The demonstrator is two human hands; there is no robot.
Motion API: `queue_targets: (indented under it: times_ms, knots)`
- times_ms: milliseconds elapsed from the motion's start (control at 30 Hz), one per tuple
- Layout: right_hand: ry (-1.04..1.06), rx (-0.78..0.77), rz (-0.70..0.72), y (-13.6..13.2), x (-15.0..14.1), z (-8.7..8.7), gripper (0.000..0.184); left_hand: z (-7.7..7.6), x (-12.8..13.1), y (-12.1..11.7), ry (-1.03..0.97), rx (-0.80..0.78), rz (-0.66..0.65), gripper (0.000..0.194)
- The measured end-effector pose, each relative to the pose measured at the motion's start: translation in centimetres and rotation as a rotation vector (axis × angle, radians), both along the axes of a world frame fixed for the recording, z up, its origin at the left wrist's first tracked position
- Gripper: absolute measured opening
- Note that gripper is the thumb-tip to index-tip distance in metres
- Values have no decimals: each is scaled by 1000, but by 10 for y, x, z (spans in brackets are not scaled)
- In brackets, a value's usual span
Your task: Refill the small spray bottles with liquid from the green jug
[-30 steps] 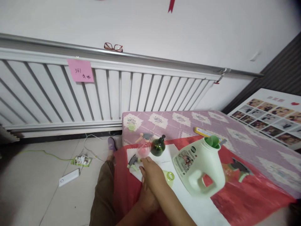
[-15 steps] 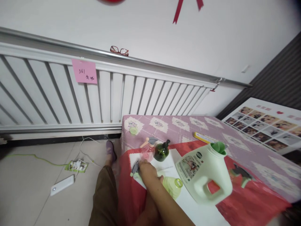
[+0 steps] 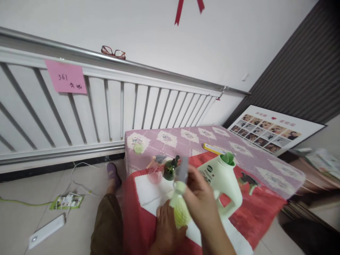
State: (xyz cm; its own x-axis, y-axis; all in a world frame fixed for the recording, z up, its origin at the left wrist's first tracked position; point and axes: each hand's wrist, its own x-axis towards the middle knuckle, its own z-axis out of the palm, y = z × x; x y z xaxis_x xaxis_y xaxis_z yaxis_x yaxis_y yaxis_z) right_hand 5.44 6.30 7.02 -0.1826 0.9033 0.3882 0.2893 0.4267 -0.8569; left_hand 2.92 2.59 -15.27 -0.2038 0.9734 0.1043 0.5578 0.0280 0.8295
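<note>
Here's my left hand (image 3: 166,224) wrapped round the yellow-green bottle (image 3: 182,213) above the white sheet (image 3: 148,190), toward the table's (image 3: 195,136) near left corner. My right hand (image 3: 199,195) pinches the spray head (image 3: 181,179) at its neck; blur hides whether it's seated. Pale jug (image 3: 230,189) to the right, green disc (image 3: 138,148) by the far left corner!

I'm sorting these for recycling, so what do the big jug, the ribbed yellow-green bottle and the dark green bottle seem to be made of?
Jug: likely opaque plastic, matte; soft sheen, moulded handle.
Ribbed bottle: probably tinted plastic, see-through.
Dark green bottle: glossy and translucent, with highlights; plastic or glass, I can't tell.
</note>
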Motion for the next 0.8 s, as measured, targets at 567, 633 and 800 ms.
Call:
queue_targets:
  times_ms: [567,633,800]
  knots:
    - [577,-162,-323,1,86,-14,37,6,3,-6,70,-3,-11,79]
    - [562,-194,-317,3,89,-28,35,7,3,-6,71,-5,-6,81]
    - [354,-259,-232,6,97,-68,23,6,4,-6,77,9,3,84]
